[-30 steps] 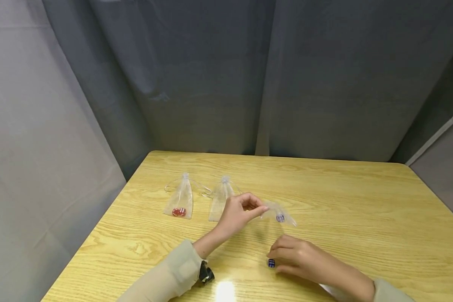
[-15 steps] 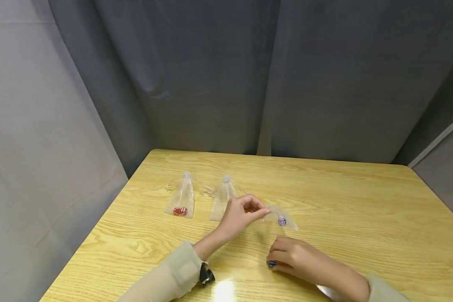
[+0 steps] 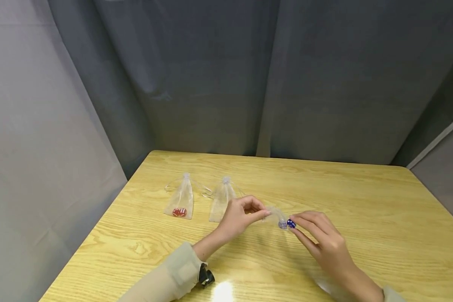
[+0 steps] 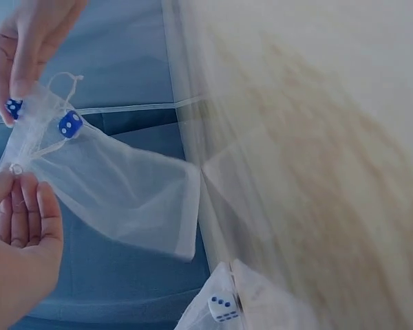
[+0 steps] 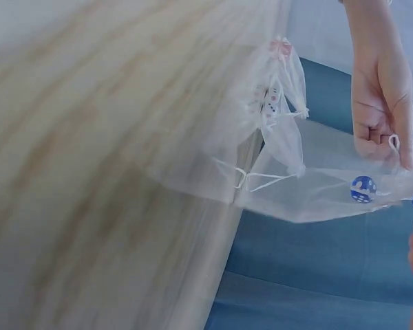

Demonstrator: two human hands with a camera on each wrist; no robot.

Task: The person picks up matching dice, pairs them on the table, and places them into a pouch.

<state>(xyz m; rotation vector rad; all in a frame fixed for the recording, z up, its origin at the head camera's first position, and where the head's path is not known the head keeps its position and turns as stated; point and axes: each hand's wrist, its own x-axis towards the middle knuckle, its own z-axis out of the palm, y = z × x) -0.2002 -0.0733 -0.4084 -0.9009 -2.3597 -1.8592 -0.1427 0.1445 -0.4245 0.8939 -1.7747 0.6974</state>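
Note:
In the head view my left hand (image 3: pixel 241 216) pinches the edge of a sheer white drawstring bag (image 3: pixel 273 212) above the table. One blue die (image 4: pixel 70 124) with white pips shows through the mesh near the bag's mouth in the left wrist view. My right hand (image 3: pixel 326 241) pinches a second blue die (image 3: pixel 291 224) between thumb and fingertips, close beside the bag's mouth. Whether this die touches the mesh I cannot tell. The bag's lower part (image 4: pixel 144 199) hangs flat and slack.
Left on the wooden table (image 3: pixel 117 251) lies a drawn sheer bag (image 3: pixel 183 193) with red dice (image 3: pixel 179 212). Beside it another drawn bag (image 3: pixel 220 203), partly behind my left hand, contains a white die (image 4: pixel 224 308). Grey curtains (image 3: pixel 211 84) stand behind the table.
My right hand has gripped the blue die on the table and lifted it up and forward to the bag's mouth. The left hand with the bag has barely moved.

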